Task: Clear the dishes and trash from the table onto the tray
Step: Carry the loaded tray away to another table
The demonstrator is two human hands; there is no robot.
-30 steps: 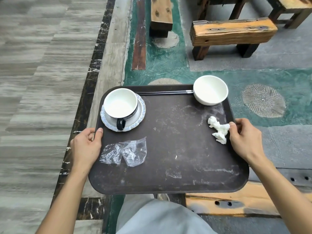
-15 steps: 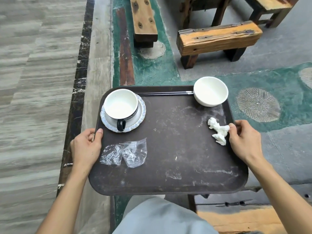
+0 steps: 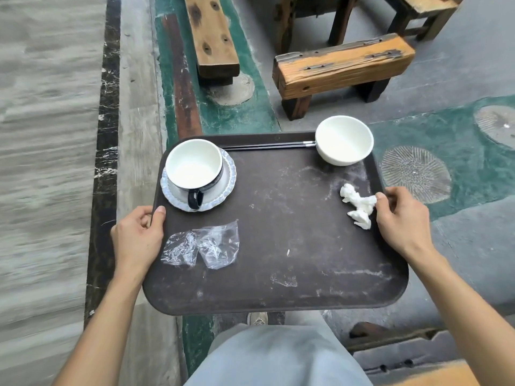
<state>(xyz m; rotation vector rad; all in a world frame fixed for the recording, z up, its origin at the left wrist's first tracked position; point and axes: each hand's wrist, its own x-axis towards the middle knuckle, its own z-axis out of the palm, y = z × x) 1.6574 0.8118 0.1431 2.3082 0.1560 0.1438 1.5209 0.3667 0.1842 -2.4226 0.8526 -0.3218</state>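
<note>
Progress: looks basically done to me. Everything I can spot is already on the tray (image 3: 278,288), and you're carrying it clear of any table, over the floor and your own legs.

Left to do: can't say. No table is in view, so I can't tell whether anything got missed.

Left hand (image 3: 138,238): wrapped around the tray's left rim, thumb on top, fingers curled under.

Right hand (image 3: 401,221): gripping the right rim the same way, thumb tip touching the tissue (image 3: 358,204) or just beside it.

Cup (image 3: 195,168): white inside, dark outside with a dark handle facing you, upright on a saucer (image 3: 228,179) at the far-left corner. The saucer has a pale scalloped edge.

Bowl (image 3: 344,140): plain white, round, glossy, looks empty, sitting at the far-right corner and partly over the rim.

Chopsticks (image 3: 264,146): thin, dark, metal-tipped, lying along the far rim between cup and bowl, tips at the bowl.

Tissue: crumpled white wad by the right edge.

Plastic (image 3: 203,247): clear crinkly wrapper, flat, near-left, just beside your left hand. Light stuff, so I'd guess it slides or blows off first.

Tray: dark brown, rounded corners, scuffed and streaked with whitish marks.

Around you: rough wooden benches (image 3: 340,65) ahead, green and grey floor.
</note>
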